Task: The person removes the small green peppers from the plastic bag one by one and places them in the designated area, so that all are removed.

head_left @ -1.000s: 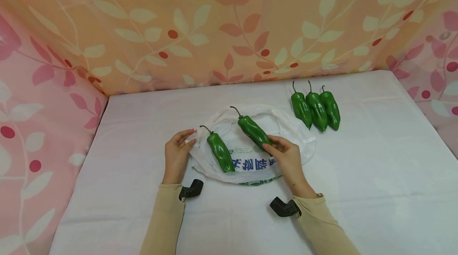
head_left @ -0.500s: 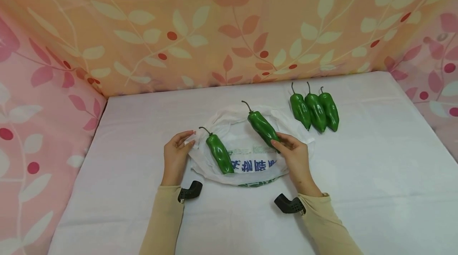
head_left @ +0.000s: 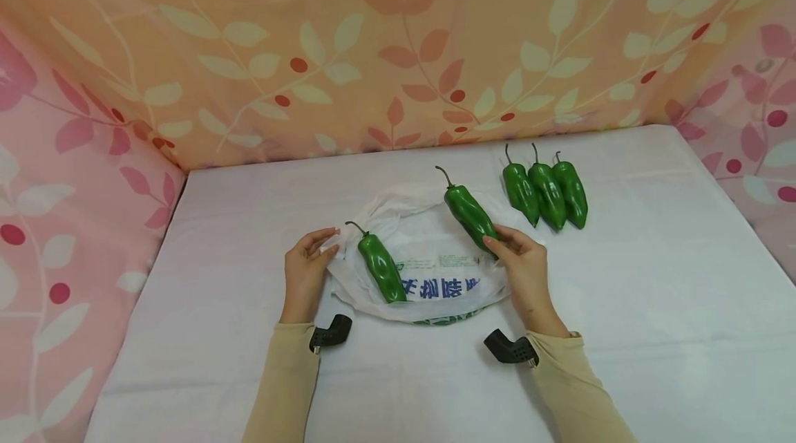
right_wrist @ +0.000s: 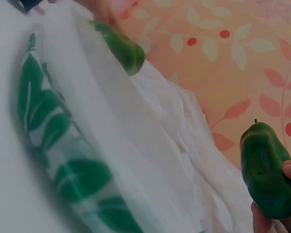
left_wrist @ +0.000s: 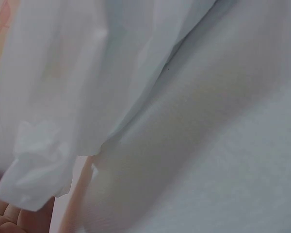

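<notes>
Peppers (head_left: 547,197), three, right of bag (head_left: 429,236), loose pepper (head_left: 381,267) inside; gripping slanted pepper (head_left: 470,213) over bag with right hand (head_left: 526,265), stem end (head_left: 457,191) far-left; pinching bag with left hand (head_left: 305,267).

The green peppers (head_left: 382,268) gleam smooth and glossy; the bag (head_left: 429,236) looks thin, crinkled plastic, the tablecloth (head_left: 653,277) matt fabric.

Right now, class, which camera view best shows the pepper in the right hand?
The head view: nearly the whole pepper shows, with the right hand pinching one end. The right wrist view shows it closer but foreshortened; the left wrist view shows none of it.
</notes>
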A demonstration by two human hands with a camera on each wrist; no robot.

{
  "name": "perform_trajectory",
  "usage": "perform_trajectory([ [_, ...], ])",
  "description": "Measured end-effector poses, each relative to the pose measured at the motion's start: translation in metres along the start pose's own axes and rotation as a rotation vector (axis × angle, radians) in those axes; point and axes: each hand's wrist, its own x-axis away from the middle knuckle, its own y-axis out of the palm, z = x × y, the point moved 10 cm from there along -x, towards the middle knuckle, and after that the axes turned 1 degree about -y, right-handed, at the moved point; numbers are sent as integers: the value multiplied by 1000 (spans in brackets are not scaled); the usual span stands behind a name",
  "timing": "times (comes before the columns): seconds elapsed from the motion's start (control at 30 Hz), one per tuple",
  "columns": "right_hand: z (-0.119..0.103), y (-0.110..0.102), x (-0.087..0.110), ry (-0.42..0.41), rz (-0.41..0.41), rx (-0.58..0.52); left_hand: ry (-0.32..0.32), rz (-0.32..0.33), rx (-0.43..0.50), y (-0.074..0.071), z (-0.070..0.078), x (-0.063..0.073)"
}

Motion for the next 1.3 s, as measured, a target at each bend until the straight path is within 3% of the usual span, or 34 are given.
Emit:
perform_trajectory([
  [0.43, -5, -38, -13, 16, 131, -25, -1, 9, -13, -1, 1, 1],
  [0.77, -10, -69, -23, 43, 235, -147, -9, 4, -22, -1, 0, 0],
  [1.13, -17, -119, -41, 49, 380, -323, -3, -12, -25, 2, 0, 1],
  [1.3, -16, -134, -46, 54, 398, -382, 15, -4, -39, 0, 1, 1],
])
